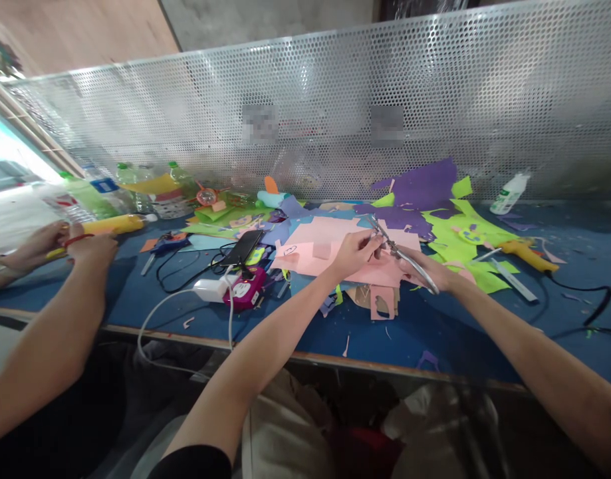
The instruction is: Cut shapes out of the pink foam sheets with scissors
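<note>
My right hand is closed around the handles of metal scissors, whose blades point away and to the left. Close to the blades, the fingers of my left hand are pinched together. What they hold is too small to make out. Both hands are over pink sheets that lie spread on the blue tabletop. A pink piece with a hole cut in it hangs at the near side of the pile.
Purple sheets and lime-green sheets lie behind and right. A yellow glue gun, steel ruler and white bottle are rightward. Leftward are a phone, pink power strip and a co-worker's hands.
</note>
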Demonstrator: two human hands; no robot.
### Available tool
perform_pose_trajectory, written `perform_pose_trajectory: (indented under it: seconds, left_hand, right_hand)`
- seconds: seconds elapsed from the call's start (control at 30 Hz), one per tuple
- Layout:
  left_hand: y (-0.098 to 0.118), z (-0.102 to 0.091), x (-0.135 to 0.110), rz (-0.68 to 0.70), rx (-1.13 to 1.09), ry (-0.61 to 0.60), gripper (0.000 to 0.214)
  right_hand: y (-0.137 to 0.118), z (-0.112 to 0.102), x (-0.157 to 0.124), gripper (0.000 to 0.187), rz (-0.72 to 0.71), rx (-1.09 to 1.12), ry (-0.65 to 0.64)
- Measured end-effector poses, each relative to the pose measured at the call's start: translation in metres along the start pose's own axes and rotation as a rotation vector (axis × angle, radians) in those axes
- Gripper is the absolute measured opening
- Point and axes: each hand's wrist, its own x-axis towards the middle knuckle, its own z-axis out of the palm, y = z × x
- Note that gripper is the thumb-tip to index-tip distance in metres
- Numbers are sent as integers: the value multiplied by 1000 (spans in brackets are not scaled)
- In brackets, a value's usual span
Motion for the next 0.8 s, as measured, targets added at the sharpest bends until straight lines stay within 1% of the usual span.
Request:
perform_pose_trajectory:
  seconds: [0.1,0.3,0.47,0.57,0.67,0.8]
  left_hand:
    - [0,0,0,-3,-9,7,48]
    - [-1,2,-1,7,-118,3,44]
    - [-2,3,-1,-10,-159,8,45]
    - [-3,4,-1,-15,-188,30,43]
    - [-3,5,0,-22,-202,57,42]
    - [-3,4,1,-23,-204,79,43]
  right_hand:
    - [0,3,2,56,-37,-17,26]
    - [-14,6,1,60,-119,-101,63]
    - [-14,8,1,53,-97,-88,79]
    - [-11,10,2,53,-66,-84,93]
    - [-11,11,4,53,-63,-105,116]
    - [-11,9,5,53,-59,-110,90]
